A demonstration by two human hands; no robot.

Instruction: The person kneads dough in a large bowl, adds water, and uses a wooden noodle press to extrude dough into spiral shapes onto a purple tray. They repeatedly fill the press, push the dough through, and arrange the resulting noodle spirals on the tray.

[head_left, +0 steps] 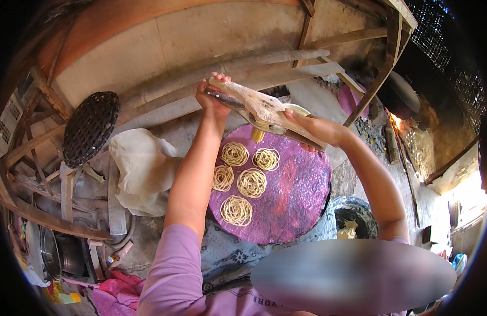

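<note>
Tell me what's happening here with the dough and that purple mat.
A person grips a wooden press with both hands, the left hand on one handle end and the right hand on the other, above a round purple mat. Dough strands hang from the press. Five noodle coils lie on the mat.
</note>
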